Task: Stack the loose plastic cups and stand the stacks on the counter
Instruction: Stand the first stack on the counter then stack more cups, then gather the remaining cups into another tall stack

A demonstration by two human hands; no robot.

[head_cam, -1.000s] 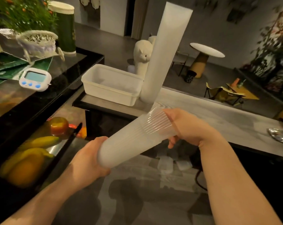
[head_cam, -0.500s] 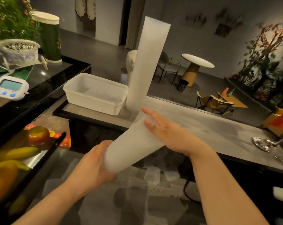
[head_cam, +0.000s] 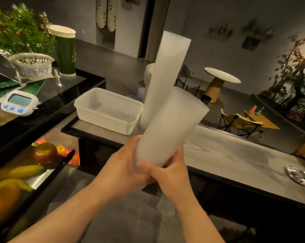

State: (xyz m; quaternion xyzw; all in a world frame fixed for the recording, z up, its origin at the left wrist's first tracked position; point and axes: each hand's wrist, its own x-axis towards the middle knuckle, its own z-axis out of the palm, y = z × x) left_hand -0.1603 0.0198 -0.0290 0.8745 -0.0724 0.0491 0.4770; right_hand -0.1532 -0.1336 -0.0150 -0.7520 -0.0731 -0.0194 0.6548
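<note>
I hold a stack of translucent white plastic cups (head_cam: pixel 169 130) tilted up to the right, its rims at the top. My left hand (head_cam: pixel 125 165) wraps the stack's bottom end from the left. My right hand (head_cam: pixel 171 174) grips the same bottom end from the right, thumb across the base. Behind it a taller stack of cups (head_cam: pixel 167 74) stands on the grey counter (head_cam: pixel 235 155), leaning slightly right.
A white plastic tub (head_cam: pixel 108 111) sits on the counter left of the tall stack. At left are a black glass case with fruit (head_cam: pixel 25 169), a timer (head_cam: pixel 19 103), a basket (head_cam: pixel 31 64) and a green canister (head_cam: pixel 65 51). A silver dish (head_cam: pixel 300 175) lies at far right.
The held stack has swung from nearly lying flat to steeply tilted up. My right hand has left the rim end and come down to the base beside my left hand.
</note>
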